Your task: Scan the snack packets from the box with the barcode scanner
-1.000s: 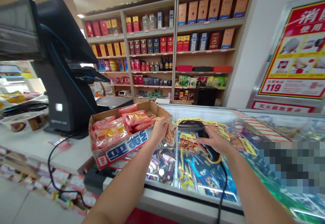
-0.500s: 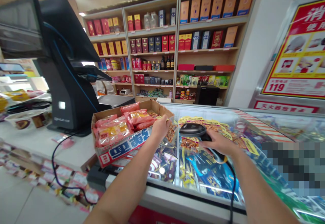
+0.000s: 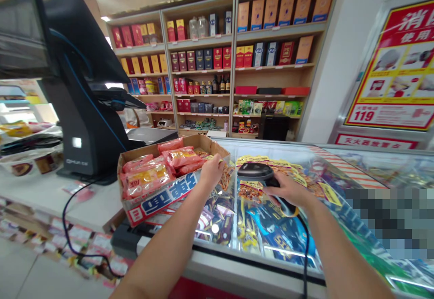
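Note:
My left hand [image 3: 212, 172] is closed at the right end of an open cardboard box [image 3: 169, 195], its fingers pinched on what looks like a brown snack packet [image 3: 226, 178]; the hand hides part of it. Pink snack packets [image 3: 149, 179] fill the left and middle of the box. In my right hand [image 3: 288, 190] is a black barcode scanner [image 3: 256, 171], held by its handle with the head pointing left above the glass-topped case. The scanner's cable [image 3: 306, 254] hangs down beside my right forearm.
A glass-topped display case [image 3: 237, 245] holds snack packets in yellow, brown and blue. To the left, a cash register [image 3: 83, 141] stands on a white counter [image 3: 98, 204]. Shelves of boxes and bottles [image 3: 200, 71] line the back wall. A red-and-yellow sign [image 3: 393, 73] hangs at right.
The whole view has shifted slightly, so everything sits a little further left. Both hands keep their places and their grips.

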Action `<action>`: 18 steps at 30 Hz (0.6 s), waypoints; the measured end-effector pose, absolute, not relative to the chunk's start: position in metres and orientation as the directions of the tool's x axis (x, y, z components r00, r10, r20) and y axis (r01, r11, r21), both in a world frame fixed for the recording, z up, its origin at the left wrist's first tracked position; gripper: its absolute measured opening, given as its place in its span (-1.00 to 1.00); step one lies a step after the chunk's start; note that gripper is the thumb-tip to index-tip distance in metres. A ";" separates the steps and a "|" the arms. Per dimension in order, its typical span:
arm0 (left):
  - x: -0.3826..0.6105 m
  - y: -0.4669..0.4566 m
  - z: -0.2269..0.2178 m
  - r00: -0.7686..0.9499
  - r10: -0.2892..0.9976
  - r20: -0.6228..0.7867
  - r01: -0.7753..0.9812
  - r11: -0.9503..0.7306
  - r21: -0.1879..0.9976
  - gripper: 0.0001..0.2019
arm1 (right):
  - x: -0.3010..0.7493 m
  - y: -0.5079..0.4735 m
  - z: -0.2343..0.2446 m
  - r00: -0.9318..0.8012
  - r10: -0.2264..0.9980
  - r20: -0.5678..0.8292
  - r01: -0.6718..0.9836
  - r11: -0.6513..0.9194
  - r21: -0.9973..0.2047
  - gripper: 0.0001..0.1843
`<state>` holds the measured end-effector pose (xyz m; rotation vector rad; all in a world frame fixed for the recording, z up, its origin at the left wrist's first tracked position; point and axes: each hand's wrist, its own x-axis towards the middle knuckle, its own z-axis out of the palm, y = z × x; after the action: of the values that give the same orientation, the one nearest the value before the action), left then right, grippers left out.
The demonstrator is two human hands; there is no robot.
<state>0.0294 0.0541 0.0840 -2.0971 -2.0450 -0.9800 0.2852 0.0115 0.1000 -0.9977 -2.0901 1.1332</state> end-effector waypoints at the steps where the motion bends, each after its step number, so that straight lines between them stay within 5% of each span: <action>1: 0.031 0.055 0.082 -0.082 0.877 0.474 0.903 -0.135 0.407 -0.87 | 0.284 0.011 0.101 -0.546 0.826 0.142 0.307 0.355 -0.883 -0.76; 10: 0.082 0.079 0.069 -0.095 0.909 0.406 0.745 -0.205 0.634 -0.90 | 0.283 0.022 0.105 0.009 0.954 0.299 -0.096 0.298 -0.950 -0.70; 14: 0.110 0.084 0.077 0.011 0.956 0.293 0.847 -0.165 0.505 -0.82 | 0.284 0.022 0.106 0.106 0.943 0.316 -0.193 0.331 -0.924 -0.72; 18: 0.105 0.097 0.098 0.099 0.925 0.367 0.937 -0.211 0.279 -0.75 | 0.278 0.021 0.106 0.113 0.942 0.315 -0.176 0.331 -0.927 -0.72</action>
<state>0.1051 0.0966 0.0979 -2.3104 -1.9574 -0.7387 0.2781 0.0206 0.1060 -0.8662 -1.1481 0.9931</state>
